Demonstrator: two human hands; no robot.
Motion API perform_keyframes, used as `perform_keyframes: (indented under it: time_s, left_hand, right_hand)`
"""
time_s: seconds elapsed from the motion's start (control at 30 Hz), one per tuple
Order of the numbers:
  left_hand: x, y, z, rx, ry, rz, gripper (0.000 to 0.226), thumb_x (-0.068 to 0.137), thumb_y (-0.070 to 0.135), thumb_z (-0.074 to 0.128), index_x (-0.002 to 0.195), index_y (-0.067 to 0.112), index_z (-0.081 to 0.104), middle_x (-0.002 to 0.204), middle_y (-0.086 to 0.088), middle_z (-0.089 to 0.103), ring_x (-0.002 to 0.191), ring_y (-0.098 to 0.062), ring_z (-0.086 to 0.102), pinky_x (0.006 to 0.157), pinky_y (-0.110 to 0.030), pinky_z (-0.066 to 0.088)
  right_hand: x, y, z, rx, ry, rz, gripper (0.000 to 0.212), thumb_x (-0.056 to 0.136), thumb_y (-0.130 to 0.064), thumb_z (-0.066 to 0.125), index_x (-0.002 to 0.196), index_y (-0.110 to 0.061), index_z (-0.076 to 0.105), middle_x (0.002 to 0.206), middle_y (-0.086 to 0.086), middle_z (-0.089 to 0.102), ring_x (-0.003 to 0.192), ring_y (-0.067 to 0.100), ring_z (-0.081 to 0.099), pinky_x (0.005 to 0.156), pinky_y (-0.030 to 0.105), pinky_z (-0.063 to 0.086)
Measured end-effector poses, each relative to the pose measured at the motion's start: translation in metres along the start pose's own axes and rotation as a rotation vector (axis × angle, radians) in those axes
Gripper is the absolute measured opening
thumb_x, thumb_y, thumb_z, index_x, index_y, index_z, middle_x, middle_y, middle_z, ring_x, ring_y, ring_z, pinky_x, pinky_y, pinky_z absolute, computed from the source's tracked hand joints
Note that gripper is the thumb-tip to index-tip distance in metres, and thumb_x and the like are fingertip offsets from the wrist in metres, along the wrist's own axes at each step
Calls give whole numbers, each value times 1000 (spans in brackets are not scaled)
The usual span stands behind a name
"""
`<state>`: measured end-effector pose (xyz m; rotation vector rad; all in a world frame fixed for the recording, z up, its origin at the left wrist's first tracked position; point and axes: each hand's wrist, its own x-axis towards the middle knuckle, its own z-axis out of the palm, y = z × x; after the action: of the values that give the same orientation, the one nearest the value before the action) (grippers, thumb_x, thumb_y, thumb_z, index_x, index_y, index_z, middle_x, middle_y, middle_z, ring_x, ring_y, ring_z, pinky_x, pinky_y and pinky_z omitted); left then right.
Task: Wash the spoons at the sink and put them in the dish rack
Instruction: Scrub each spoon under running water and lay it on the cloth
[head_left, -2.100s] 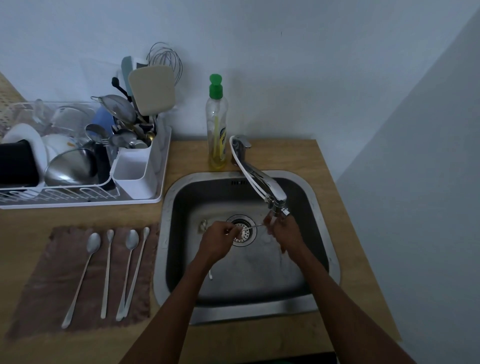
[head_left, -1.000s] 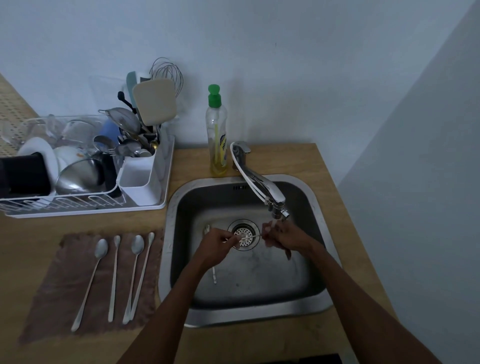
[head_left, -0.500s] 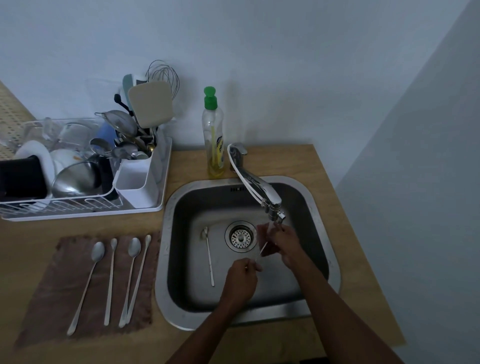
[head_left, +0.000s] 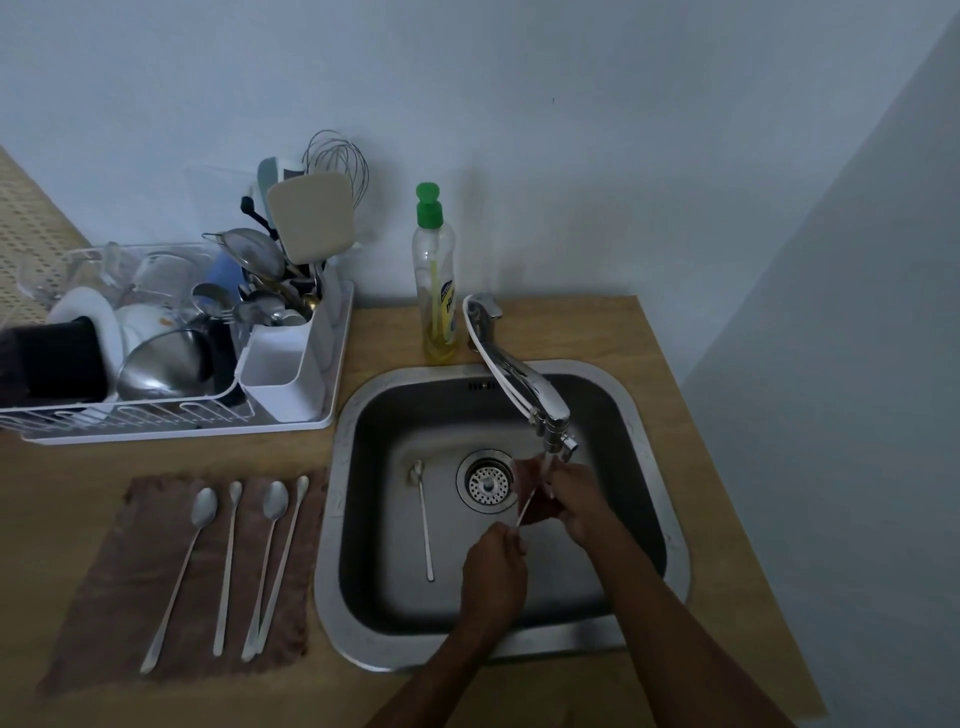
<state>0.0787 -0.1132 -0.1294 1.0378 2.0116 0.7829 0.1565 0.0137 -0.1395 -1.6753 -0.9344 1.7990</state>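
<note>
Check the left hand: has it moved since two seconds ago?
Yes. The left hand has pulled back from beside the drain toward the sink's near rim, its grip on the spoon handle under the tap.

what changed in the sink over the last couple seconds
The left hand drew back from beside the drain toward the sink's near side, swinging the held spoon from crosswise to pointing away under the tap. The right hand stays at the spoon's bowl end under the spout. The spoon lying in the sink, the four spoons on the cloth, the soap bottle and the dish rack look unchanged.
</note>
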Motion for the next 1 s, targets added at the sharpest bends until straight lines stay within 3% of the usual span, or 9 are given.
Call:
perform_keyframes:
  time_s: [0.1,0.2,0.4,0.57,0.67,0.77,0.83,0.9,1.0]
  left_hand:
    - [5,5,1,-11,4,-4,28,103,19,36,83,18,55,79,1,59,72,-16,55,65,-27,40]
    - [7,5,-3,-18,-30,-39,27,103,18,36,83,17,54,82,-2,60,77,-21,58,68,-30,43]
    - [9,9,-13,-45,-467,-153,33,104,19,34,79,16,55,73,0,55,60,-9,49,54,-18,39]
    - [11,5,-12,-175,-578,-244,33,104,23,38,86,9,62,75,-5,62,54,-9,49,47,-17,36]
    - [27,6,-30,127,-727,-158,30,102,28,47,108,7,67,92,-9,69,48,-6,47,44,-16,36]
    - [86,11,-60,524,-422,67,30,96,34,55,108,12,72,105,-8,73,77,-15,67,72,-29,54]
    - [115,21,-71,318,-218,136,27,96,36,55,102,18,74,96,-3,75,85,-15,69,85,-37,56]
    - [129,35,-71,145,-246,170,24,95,33,59,101,17,75,93,-3,76,83,-14,71,83,-40,58]
    - [135,42,-53,177,-305,237,14,89,26,67,92,18,78,86,0,77,74,-16,72,75,-39,60]
  right_hand:
    - [-1,4,1,13,-8,-61,23,101,-15,51,102,-2,71,85,14,76,74,26,73,74,48,60]
    - [-10,-1,2,31,-103,32,19,99,-14,55,90,-6,69,71,8,74,67,20,70,65,34,54]
    - [2,0,5,97,-31,33,16,94,-23,63,89,-12,74,75,6,69,64,18,64,64,38,57]
    - [0,12,5,108,-156,91,25,102,-29,50,98,-9,66,71,4,65,59,15,61,60,31,53]
    - [-11,9,0,-6,-119,-40,34,102,-38,49,84,-16,67,67,2,63,59,14,58,66,32,50]
    - [-15,2,-7,-225,-105,-221,34,105,-30,43,84,-15,65,66,-1,58,60,14,51,61,29,45]
    - [-14,3,-10,-337,-136,-278,36,107,-27,37,82,-16,62,65,-3,56,57,11,47,56,28,41]
    - [-9,8,-12,-439,-117,-321,36,107,-28,38,83,-16,62,65,-6,57,56,9,48,53,27,39]
    - [-3,8,-13,-550,-111,-345,37,107,-27,37,86,-10,62,67,-7,57,58,5,49,57,22,38]
